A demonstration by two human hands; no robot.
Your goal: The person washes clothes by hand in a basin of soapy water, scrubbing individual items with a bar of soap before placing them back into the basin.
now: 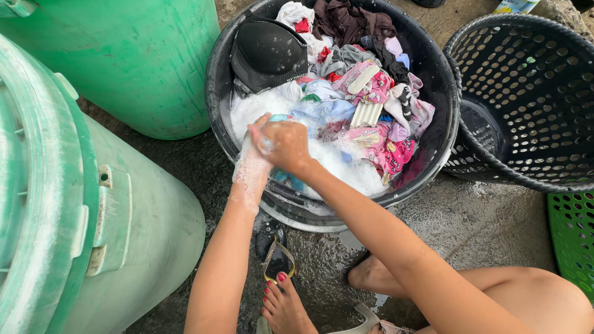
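My left hand [255,148] and my right hand [283,143] are pressed together over the near rim of a black wash tub [216,86]. Both are covered in soap foam and squeeze a small light-blue garment [279,117] between them. The tub holds soapy water and a heap of wet clothes [371,93] in pink, white, grey and dark brown. A black mesh cap [267,52] lies at the tub's far left. A white ribbed piece [366,114] sits on top of the pile.
Two large green plastic barrels stand at the left, one close [74,235] and one behind [136,55]. A black perforated laundry basket [526,99] stands right of the tub, with a green crate [572,238] below it. My feet in sandals [281,284] rest on wet concrete.
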